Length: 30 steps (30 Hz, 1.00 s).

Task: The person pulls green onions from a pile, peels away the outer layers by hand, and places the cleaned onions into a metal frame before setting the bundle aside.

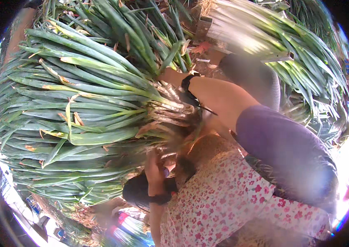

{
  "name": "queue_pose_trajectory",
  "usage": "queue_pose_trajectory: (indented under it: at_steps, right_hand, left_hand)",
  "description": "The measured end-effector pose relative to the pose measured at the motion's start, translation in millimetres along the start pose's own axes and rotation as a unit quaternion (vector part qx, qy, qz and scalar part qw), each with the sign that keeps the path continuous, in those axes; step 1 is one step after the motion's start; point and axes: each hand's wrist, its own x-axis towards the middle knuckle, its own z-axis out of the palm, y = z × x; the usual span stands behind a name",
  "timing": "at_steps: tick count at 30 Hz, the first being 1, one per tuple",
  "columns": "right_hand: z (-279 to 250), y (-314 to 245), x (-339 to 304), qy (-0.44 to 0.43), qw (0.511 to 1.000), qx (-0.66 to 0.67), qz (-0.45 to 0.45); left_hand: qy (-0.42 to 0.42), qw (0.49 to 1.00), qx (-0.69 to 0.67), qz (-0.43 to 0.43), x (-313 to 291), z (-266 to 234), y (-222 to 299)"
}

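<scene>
Although my right hand point(168, 75) is pushed in among the leaves, its wrist with the black band point(187, 82) shows plainly, and my purple sleeve point(283, 152) runs back from it toward the lower right. The fingers are buried in the greens, so I cannot tell whether they are closed on a stalk or lying loose. My left hand I cannot find at all.

What I am reaching into is the big bundle of green onions point(80, 111). It lies on its side with the leaf tips fanning left and the pale root ends point(174, 109) gathered near the middle, just below my wrist. I judge the heap well built up, since the stalks lie packed and aligned, though dry yellow leaves are not yet stripped off. What carries it is hidden.

Below the roots, a co-worker in a flowered shirt point(224, 197) raises an arm point(154, 185) toward the root ends. More green onions point(289, 45) lie at upper right on a slatted frame point(279, 57). I see no label or sign; blurred red and blue shapes point(121, 220) at the bottom edge may be packaging.
</scene>
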Motion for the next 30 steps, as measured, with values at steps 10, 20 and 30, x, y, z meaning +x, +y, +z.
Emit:
queue_pose_trajectory:
  at_steps: [10, 20, 30]
  right_hand:
    - [-142, -209, -71, -0.030, 0.894, 0.400, -0.199]
    - [-106, -328, -193, 0.027, 0.954, 0.289, -0.074]
    - [-33, -207, -236, 0.016, 0.999, 0.013, 0.044]
  left_hand:
    - [0.044, 0.933, -0.045, 0.354, 22, 51, 186]
    - [-0.041, 0.900, -0.296, 0.317, -36, 19, 212]
    - [0.049, 0.860, -0.357, 0.360, -105, -6, 186]
